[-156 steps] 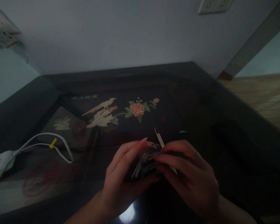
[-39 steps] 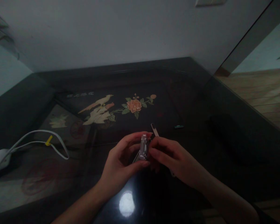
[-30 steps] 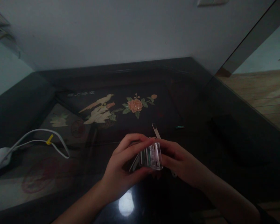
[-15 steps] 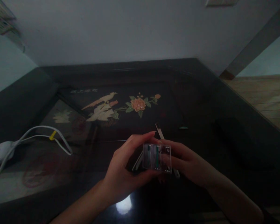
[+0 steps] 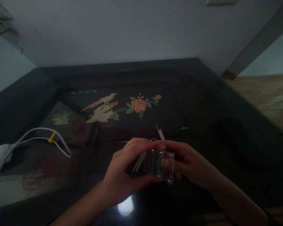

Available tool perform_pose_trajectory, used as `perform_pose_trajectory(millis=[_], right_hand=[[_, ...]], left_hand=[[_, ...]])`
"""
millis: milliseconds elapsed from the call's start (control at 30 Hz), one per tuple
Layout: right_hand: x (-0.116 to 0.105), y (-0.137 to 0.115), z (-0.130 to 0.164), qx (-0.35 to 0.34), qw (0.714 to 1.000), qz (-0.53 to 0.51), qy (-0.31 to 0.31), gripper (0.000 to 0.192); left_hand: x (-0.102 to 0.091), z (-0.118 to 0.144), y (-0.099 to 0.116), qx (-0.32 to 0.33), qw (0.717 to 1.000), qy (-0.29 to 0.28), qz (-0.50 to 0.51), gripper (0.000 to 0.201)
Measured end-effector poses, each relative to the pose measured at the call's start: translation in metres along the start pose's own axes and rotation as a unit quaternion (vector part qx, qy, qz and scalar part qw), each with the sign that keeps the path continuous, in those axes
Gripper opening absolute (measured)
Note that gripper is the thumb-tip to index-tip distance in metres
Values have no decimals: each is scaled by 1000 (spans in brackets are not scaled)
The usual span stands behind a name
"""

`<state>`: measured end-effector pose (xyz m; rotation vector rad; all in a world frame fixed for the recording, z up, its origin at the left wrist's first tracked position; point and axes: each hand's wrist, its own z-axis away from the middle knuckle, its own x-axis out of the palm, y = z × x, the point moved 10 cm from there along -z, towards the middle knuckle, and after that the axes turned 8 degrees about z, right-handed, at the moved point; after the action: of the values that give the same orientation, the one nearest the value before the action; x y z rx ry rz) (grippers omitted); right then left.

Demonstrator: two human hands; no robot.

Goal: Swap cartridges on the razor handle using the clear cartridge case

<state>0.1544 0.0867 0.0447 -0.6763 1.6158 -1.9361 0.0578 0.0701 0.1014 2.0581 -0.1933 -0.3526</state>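
Between my hands is a small clear plastic case (image 5: pixel 158 166) with dark dividers and green strips showing inside. My left hand (image 5: pixel 124 169) grips it from the left, thumb below and fingers over the top. My right hand (image 5: pixel 190 160) closes on its right side, with some fingers seen through or behind the clear wall. Behind the case lies a slim metal strip tool (image 5: pixel 160 131), partly covered by my hands; its lower end shows below my right fingers. A second thin pale metal piece (image 5: pixel 138 162) shows in the gap beside my left palm.
A small green strip (image 5: pixel 184 128) lies beyond my right hand. On the right rests a dark flat object (image 5: pixel 240 141), hard to make out. A white power strip (image 5: pixel 1 154) and looped white cable (image 5: pixel 61 143) occupy the left. The glossy dark table (image 5: pixel 132 73) meets a wall.
The case has tilted and dropped slightly toward me at its right end. My left fingertips have shifted right along its top, now meeting my right fingers.
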Motion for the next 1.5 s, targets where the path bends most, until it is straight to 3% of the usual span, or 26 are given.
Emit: perform_pose_trajectory(millis=[400, 667, 800, 933, 1000, 1100, 1267, 1500], right_hand=[[5, -1, 2, -4, 999, -37, -8, 20], [4, 0, 0, 20, 998, -53, 9, 24], [-4, 2, -3, 24, 996, -70, 43, 28], [-13, 4, -4, 21, 996, -55, 73, 31], [-18, 4, -4, 18, 995, -37, 88, 32], [-27, 4, -5, 14, 993, -9, 116, 33], [-38, 5, -6, 1, 989, 4, 151, 33], [-47, 10, -9, -6, 984, 9, 175, 33]], left_hand=[[4, -1, 1, 14, 999, -30, -16, 52], [3, -2, 3, 12, 1000, -18, -8, 46], [-8, 1, -12, -59, 998, 25, 20, 34], [-30, 8, -54, -189, 966, 136, 109, 33], [-37, 9, -73, -228, 949, 165, 139, 37], [-52, 6, -91, -266, 945, 178, 64, 34], [-70, -2, -101, -265, 936, 91, -212, 24], [-81, 0, -109, -246, 908, 76, -331, 21]])
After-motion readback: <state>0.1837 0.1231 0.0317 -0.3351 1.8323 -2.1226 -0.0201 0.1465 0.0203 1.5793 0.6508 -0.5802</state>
